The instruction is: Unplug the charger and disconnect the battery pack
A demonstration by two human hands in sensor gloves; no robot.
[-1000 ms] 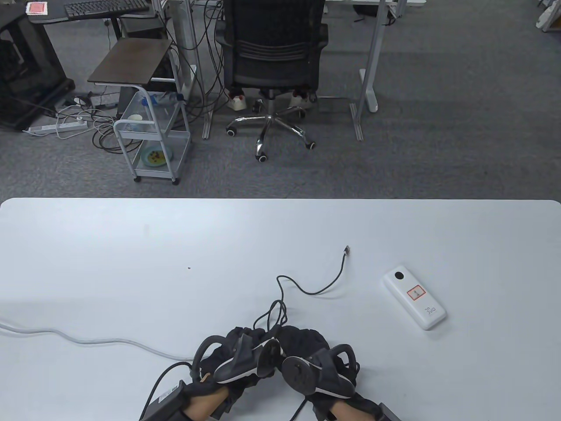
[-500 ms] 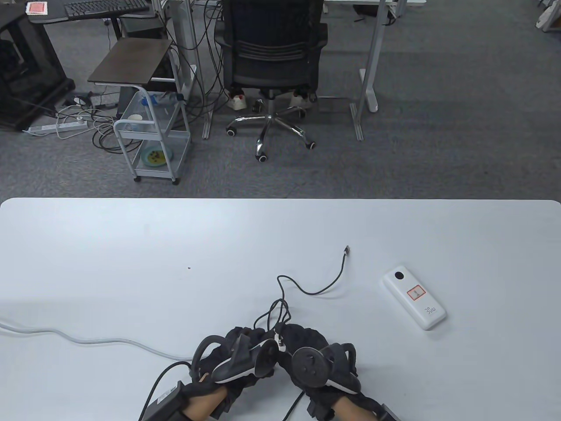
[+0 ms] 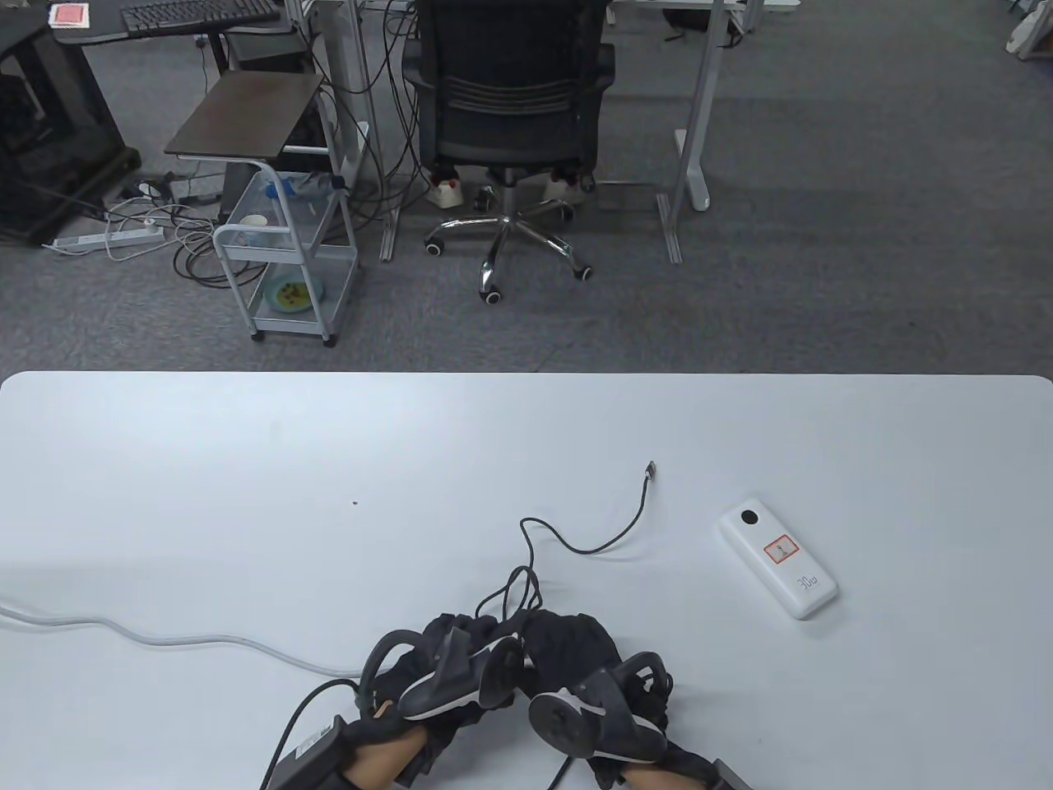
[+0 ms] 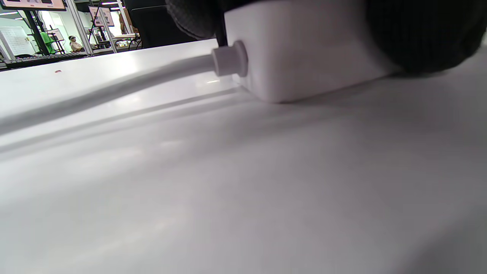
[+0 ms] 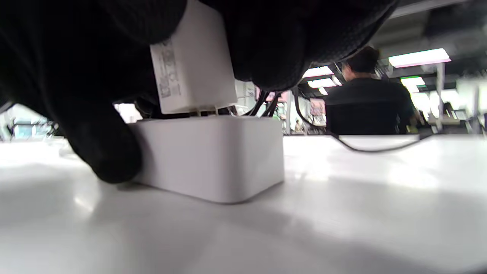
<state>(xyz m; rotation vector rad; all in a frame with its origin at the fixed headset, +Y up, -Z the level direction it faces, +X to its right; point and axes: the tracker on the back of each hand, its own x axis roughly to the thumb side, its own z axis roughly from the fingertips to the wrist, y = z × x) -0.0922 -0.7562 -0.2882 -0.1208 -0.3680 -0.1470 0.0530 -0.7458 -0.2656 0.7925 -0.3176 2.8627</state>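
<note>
At the table's near edge, both gloved hands meet over a white power strip (image 5: 213, 160). The right hand (image 3: 576, 658) grips a white charger (image 5: 192, 61), printed label on its side, its prongs partly showing above the strip. The left hand (image 3: 452, 658) clamps the strip's body, where a white cord (image 4: 114, 82) enters. Only the wrist views show charger and strip; from above the hands hide them. The table view alone shows the white battery pack (image 3: 777, 557) lying well to the right, apart from the black cable (image 3: 609, 539), whose free plug rests on the table (image 3: 247, 461).
</note>
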